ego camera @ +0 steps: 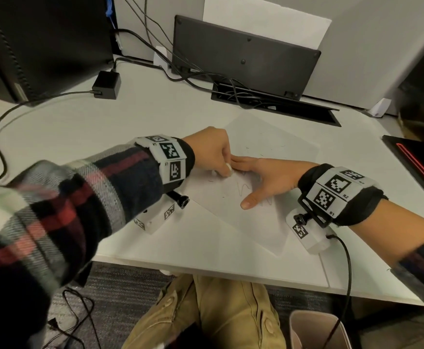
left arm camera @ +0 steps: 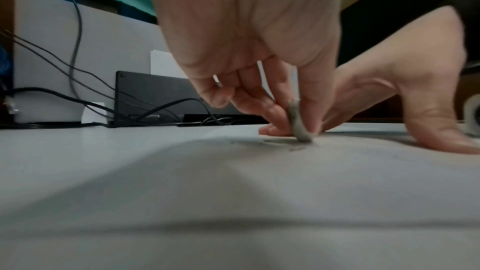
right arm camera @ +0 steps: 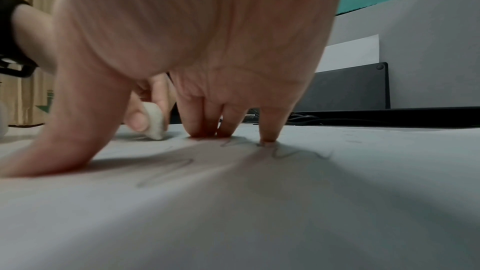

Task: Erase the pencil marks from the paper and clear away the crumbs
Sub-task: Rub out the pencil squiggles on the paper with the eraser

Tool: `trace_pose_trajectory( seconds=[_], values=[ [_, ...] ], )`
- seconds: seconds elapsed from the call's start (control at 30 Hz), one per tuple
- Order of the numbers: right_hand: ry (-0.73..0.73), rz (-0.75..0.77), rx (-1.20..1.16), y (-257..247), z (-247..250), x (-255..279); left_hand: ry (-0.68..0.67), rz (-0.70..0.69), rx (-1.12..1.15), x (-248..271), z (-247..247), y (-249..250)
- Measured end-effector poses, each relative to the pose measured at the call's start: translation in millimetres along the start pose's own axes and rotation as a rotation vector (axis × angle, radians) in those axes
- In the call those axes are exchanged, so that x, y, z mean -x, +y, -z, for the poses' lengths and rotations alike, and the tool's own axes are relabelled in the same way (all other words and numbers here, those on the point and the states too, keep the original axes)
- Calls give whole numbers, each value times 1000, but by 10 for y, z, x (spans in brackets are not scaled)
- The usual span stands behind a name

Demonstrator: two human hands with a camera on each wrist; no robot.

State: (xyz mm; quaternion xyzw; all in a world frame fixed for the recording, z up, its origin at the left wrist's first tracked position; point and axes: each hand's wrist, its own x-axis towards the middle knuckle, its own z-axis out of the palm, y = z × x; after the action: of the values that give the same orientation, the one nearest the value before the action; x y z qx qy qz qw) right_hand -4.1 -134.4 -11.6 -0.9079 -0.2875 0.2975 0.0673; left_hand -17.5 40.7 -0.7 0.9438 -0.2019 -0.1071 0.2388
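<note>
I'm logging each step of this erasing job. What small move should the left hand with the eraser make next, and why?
Probably rub toward the wavy pencil marks. The left hand pinches the small white eraser against the white paper sheet, beside the fingertips of the right hand, which is spread flat holding the sheet. Those marks lie unerased between its thumb and fingers.

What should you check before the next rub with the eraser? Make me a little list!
1. Eraser held tight: ok, the left hand pinches it between fingers and thumb.
2. Eraser touching the paper: ok, its tip sits on the sheet.
3. Paper held still: ok, the right hand presses flat on it, fingers spread.
4. Pencil marks gone: not ok, wavy lines show beside the right thumb.
5. Crumbs cleared: not ok, small dark bits lie by the eraser.
6. Bin ready for crumbs: cannot tell, only its rim shows below the desk.
</note>
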Motion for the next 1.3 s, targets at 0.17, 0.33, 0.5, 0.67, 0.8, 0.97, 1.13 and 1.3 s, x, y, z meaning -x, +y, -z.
trace_pose_trajectory(
  seconds=[0.17, 0.33, 0.5, 0.67, 0.8, 0.97, 1.13, 1.3],
  values=[
    [9, 15, -19, 33, 7, -2, -95, -38, 11, 25, -24, 18],
    [-1, -12, -4, 5, 9, 1, -88, -17, 9, 50, 4, 9],
    [21, -9, 14, -29, 15, 59, -231, -6, 60, 165, -17, 9],
    [29, -28, 36, -71, 9, 114, -98, 62, 94, 217, 158, -158],
    [64, 5, 21, -78, 20, 147, -49, 63, 137, 262, 189, -248],
    [365, 81, -152, -67, 103, 204, 18, 35, 259, 227, 152, -135],
    [424, 107, -327, -121, 96, 281, 7, -1, 310, 116, 108, -30],
    [493, 85, -317, -106, 55, 281, 61, 10, 277, 88, 57, 64]
  ],
)
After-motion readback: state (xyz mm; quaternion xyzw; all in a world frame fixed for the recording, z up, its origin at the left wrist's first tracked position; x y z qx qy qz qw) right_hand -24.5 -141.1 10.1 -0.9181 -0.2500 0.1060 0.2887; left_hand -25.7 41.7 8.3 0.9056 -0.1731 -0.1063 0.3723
